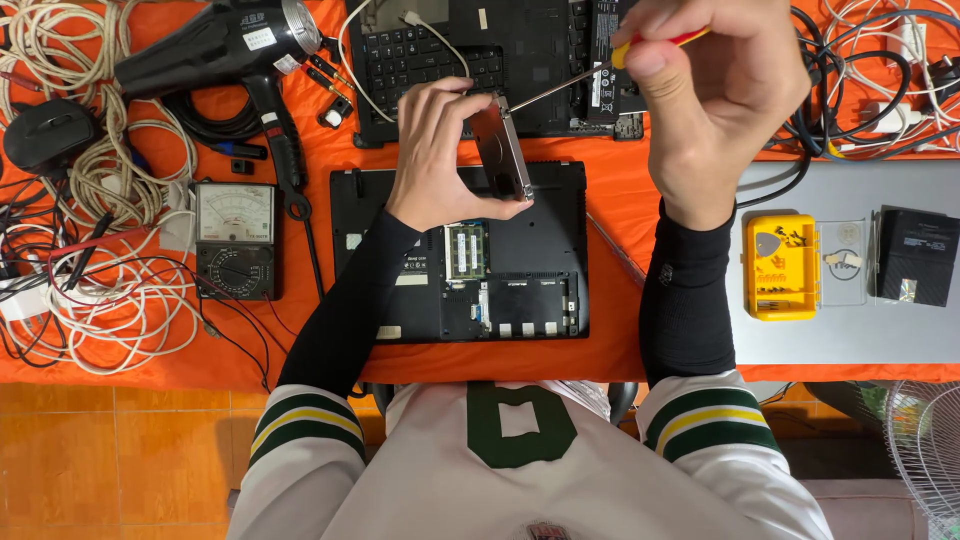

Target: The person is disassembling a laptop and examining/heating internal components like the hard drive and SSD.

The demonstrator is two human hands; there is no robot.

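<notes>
My left hand [440,150] grips a silver hard drive in its metal bracket [503,152], held on edge above an opened black laptop base [540,300] with green memory modules [465,250] showing. My right hand [715,90] holds a screwdriver with a red and yellow handle [660,45]; its thin shaft [555,85] slants down left, the tip touching the drive's top edge. A second laptop part with a keyboard [430,60] lies behind on the orange cloth.
A black hot-air gun [215,45], an analog multimeter [235,240] and tangled white cables [110,290] lie at the left. At the right, a grey laptop lid [850,335] carries a yellow parts box [782,265] and a black battery pack [915,257]. Cables [870,90] crowd the back right.
</notes>
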